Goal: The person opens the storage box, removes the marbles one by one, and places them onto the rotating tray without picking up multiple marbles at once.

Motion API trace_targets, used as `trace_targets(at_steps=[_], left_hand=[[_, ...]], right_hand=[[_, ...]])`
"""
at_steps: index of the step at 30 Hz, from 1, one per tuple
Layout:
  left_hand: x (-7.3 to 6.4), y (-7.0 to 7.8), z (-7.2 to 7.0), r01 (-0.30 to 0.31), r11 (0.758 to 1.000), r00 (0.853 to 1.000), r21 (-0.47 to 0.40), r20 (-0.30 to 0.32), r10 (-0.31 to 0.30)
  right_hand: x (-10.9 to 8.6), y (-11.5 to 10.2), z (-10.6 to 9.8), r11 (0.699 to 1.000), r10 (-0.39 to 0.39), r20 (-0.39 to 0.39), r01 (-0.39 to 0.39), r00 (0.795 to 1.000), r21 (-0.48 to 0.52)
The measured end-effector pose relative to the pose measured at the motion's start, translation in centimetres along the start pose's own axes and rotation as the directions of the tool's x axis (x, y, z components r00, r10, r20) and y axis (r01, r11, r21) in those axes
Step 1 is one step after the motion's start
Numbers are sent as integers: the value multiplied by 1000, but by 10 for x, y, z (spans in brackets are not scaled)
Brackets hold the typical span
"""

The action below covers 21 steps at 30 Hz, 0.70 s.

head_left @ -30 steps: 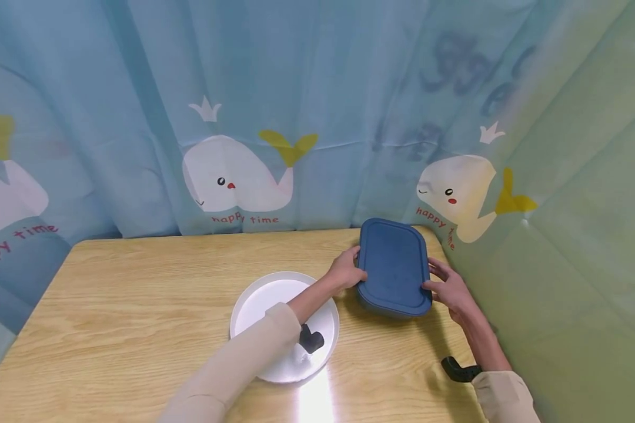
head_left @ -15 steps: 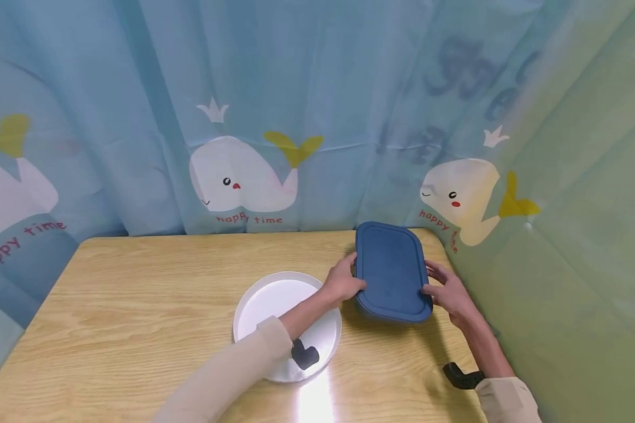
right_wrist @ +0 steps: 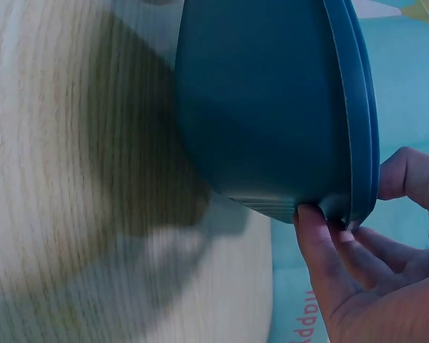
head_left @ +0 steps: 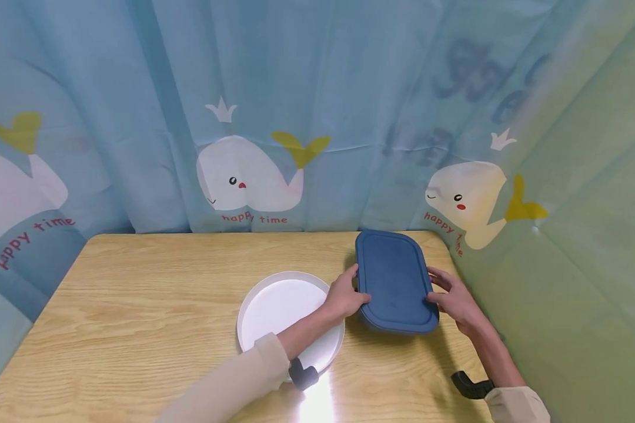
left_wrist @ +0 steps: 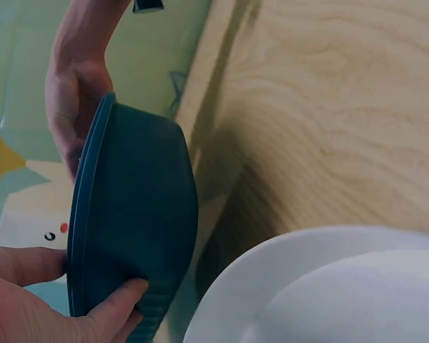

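Note:
A blue rectangular lidded food container [head_left: 394, 282] is held between both hands at the far right of the table. My left hand [head_left: 346, 294] pinches its left side, thumb on the lid's rim and fingers under it against the wall. On the opposite side my right hand [head_left: 455, 299] grips the rim in the same way. The left wrist view shows the container's side wall [left_wrist: 139, 193] and a shadow on the wood beneath it. In the right wrist view, the right fingers [right_wrist: 318, 246] touch the ridged wall below the lid. The container's contents are hidden.
A round white plate [head_left: 264, 311] with a raised rim lies left of the container, partly under my left forearm. The wooden table [head_left: 137, 317] ends at a blue whale-print curtain [head_left: 338, 188] behind. A green curtain [head_left: 587, 305] hangs close to my right arm.
Both hands have brought the container a little nearer to me and slightly left over the table. The grip looks the same. The head view has turned slightly left.

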<state>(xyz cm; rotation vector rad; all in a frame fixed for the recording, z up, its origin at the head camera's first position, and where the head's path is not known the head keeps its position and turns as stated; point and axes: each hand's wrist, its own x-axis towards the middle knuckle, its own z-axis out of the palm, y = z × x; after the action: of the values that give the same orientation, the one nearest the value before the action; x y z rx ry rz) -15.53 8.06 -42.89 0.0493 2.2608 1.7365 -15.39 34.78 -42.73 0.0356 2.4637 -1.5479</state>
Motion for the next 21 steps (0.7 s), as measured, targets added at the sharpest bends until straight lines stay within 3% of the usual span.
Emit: trace_targets(at_steps=[9, 21], left_hand=[[-10, -9, 3, 41, 995, 999, -91, 2, -41], [-24, -21, 10, 2, 988, 999, -152, -34, -7]], right_hand=[[-6, -1, 2, 1000, -2, 34, 3, 999, -25], [-10, 0, 4, 999, -14, 45, 16, 999, -44]])
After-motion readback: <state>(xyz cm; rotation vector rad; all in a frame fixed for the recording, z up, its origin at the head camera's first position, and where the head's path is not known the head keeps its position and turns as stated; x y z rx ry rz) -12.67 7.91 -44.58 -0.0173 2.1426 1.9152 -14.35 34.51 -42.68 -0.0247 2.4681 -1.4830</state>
